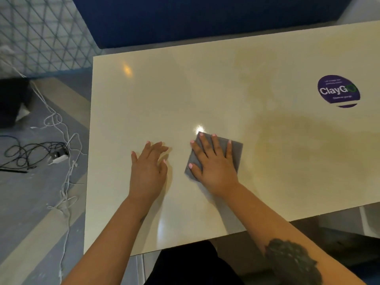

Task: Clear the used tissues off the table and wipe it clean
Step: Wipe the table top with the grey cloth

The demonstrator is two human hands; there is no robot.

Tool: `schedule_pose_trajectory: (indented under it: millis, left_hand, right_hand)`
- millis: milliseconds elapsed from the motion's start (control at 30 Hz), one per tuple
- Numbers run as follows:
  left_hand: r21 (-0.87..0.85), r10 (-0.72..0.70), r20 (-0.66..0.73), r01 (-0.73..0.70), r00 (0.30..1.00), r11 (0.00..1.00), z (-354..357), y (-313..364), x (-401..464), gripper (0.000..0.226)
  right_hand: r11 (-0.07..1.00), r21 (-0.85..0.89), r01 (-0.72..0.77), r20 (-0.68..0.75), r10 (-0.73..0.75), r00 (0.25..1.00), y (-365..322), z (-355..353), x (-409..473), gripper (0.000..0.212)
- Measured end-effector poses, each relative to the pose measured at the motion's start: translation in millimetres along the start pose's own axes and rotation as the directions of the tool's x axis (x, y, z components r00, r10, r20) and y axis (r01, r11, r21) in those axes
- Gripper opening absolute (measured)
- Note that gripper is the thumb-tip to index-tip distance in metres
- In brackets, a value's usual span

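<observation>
Step in hand: wiping. No tissues show on the table (205,83). The right hand (213,161) presses a square grey cloth (236,149) flat near the front edge, fingers straight and spread. The left hand (149,165) rests flat beside it, holding nothing. Next: sweep the cloth toward the dull, streaked patch on the glossy cream top.

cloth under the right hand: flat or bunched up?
Flat. The grey cloth lies as a neat square on the table, pressed under the right hand with fingers straight. Whether it is folded in layers: cannot tell.
</observation>
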State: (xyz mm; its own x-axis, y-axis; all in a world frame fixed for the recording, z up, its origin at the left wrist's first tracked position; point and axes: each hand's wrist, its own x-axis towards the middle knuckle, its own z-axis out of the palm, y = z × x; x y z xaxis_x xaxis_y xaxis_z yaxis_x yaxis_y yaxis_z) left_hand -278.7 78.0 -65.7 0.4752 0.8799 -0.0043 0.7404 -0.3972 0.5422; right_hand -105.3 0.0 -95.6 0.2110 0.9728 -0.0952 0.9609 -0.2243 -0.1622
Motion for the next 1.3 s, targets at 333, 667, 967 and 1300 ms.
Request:
schedule_pose_trajectory:
  millis: [333, 667, 967, 1300]
  left_hand:
    - [-0.006, 0.029, 0.042, -0.028, 0.999, 1.0, 10.8, 6.7, -19.3, 0.034]
    - [0.281, 0.062, 0.293, -0.148, 0.954, 0.948, 23.3, 18.2, -21.1, 0.054]
    - [0.344, 0.059, 0.285, -0.159, 0.957, 0.925, 22.7, 22.8, -19.2, 0.07]
    - [0.37, 0.203, 0.265, -0.294, 0.943, 0.881, 29.5, 40.3, -7.0, 0.052]
  right_hand:
    - [0.987, -0.007, 0.162, 0.01, -0.162, 0.987, 22.7, 1.3, -77.4, 0.065]
    - [0.997, 0.002, 0.072, -0.018, -0.072, 0.997, 19.5, 5.5, -97.9, 0.064]
    - [0.961, 0.048, -0.272, -0.031, 0.274, 0.961, 56.8, -5.5, -54.7, 0.065]
    - [0.956, 0.011, -0.294, -0.007, 0.294, 0.956, 87.2, -5.8, -98.0, 0.065]
